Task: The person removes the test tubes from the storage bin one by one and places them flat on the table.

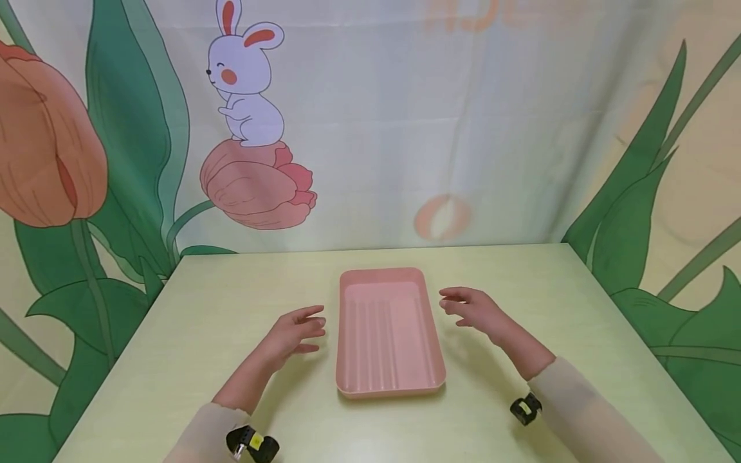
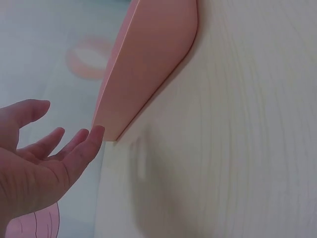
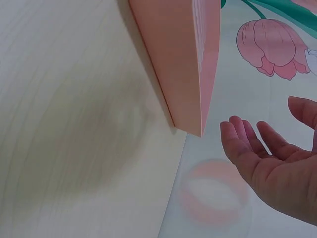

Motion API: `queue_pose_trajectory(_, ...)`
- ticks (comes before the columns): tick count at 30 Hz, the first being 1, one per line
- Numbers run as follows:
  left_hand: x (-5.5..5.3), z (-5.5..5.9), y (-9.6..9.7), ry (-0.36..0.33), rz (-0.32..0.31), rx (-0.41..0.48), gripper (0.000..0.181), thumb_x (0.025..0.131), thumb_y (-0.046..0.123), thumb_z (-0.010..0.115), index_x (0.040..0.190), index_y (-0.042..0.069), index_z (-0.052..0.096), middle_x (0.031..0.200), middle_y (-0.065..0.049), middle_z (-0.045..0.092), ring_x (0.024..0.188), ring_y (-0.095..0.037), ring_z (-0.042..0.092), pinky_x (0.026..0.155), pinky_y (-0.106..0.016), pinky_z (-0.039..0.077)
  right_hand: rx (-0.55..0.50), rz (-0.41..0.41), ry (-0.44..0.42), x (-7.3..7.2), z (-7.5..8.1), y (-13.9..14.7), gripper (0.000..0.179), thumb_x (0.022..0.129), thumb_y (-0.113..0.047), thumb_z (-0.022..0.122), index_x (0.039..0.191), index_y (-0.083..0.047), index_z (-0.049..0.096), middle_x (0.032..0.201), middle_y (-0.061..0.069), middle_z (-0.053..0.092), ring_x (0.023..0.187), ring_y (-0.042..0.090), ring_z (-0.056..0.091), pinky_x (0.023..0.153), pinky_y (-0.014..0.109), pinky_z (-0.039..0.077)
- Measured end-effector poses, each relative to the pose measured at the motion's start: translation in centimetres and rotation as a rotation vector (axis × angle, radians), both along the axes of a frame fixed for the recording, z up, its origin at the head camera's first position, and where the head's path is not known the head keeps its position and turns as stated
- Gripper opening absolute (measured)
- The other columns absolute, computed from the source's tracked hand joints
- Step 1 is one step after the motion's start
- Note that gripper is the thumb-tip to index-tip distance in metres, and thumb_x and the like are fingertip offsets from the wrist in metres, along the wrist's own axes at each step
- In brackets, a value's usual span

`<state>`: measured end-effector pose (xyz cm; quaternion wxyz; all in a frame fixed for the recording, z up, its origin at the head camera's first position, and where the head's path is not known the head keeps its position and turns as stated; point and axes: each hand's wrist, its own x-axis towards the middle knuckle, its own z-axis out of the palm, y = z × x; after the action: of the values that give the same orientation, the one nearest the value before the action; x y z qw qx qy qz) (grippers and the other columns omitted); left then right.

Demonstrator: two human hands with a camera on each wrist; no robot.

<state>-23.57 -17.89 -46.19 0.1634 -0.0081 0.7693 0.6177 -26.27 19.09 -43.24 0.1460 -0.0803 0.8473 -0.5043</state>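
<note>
On my remote head feed, a pink rectangular tray (image 1: 413,350) lies flat on a pale wood-grain table (image 1: 202,341), long ribs running down its left half. A person's left hand (image 1: 292,334) hovers just beside the tray's left wall, palm toward it, fingers spread and loosely bent; the right hand (image 1: 475,312) mirrors it near the right wall, fingers apart and relaxed. Cream sleeves (image 1: 590,411) and black wrist cameras (image 1: 253,444) show on the near side of the tray. Beyond it hangs a printed backdrop (image 1: 370,96), where a white rabbit (image 1: 251,116) sits on a pink tulip (image 1: 255,190).

Through the left wrist camera, I see the tray's outer side wall rising from the table; the left fingertips overlap one end of it in my line of sight, and a soft shadow (image 2: 158,193) falls beside it.

On my right wrist feed, the right fingers stand apart just beyond the tray's end, the thumb held well away from them.
</note>
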Motion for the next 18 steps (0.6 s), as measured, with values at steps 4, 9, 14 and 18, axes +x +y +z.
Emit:
queue_pose_trajectory(4,0.1,-0.2,-0.1,-0.02,-0.029,0.051,0.063,0.104,0.023,0.059,0.156,-0.003,0.035,0.155,-0.031,0.045,0.134,-0.042,0.057,0.102,-0.047,0.059,-0.02,0.018,-0.084,-0.2,0.6,-0.2,0.056,0.105,-0.027,0.053,0.151,0.004,0.044,0.152,0.027,0.05,0.136,0.042,0.055,0.107,0.048,0.055)
queue_pose_trajectory(9,0.3,-0.7,0.1,-0.063,-0.021,0.073,0.061,0.103,0.019,0.059,0.156,-0.002,0.036,0.155,-0.03,0.046,0.128,-0.035,0.064,0.099,-0.043,0.061,-0.029,0.044,-0.171,-0.3,1.1,-0.7,0.058,0.106,-0.028,0.05,0.153,0.004,0.04,0.159,0.026,0.042,0.142,0.043,0.048,0.112,0.05,0.052)
queue_pose_trajectory(14,0.6,-1.1,0.4,-0.09,-0.001,0.096,0.058,0.104,0.012,0.056,0.156,-0.003,0.036,0.156,-0.031,0.043,0.128,-0.037,0.063,0.102,-0.051,0.058,-0.016,0.054,-0.241,-0.6,1.5,-1.4,0.06,0.106,-0.028,0.047,0.156,0.002,0.036,0.161,0.024,0.039,0.145,0.041,0.045,0.112,0.05,0.051)
queue_pose_trajectory(18,0.8,-1.2,0.6,-0.092,-0.012,0.098,0.058,0.103,0.008,0.056,0.156,-0.005,0.035,0.157,-0.032,0.041,0.125,-0.036,0.065,0.103,-0.054,0.057,-0.029,0.064,-0.302,-0.8,1.9,-2.0,0.063,0.107,-0.029,0.046,0.159,0.002,0.029,0.164,0.024,0.035,0.148,0.042,0.04,0.114,0.053,0.048)
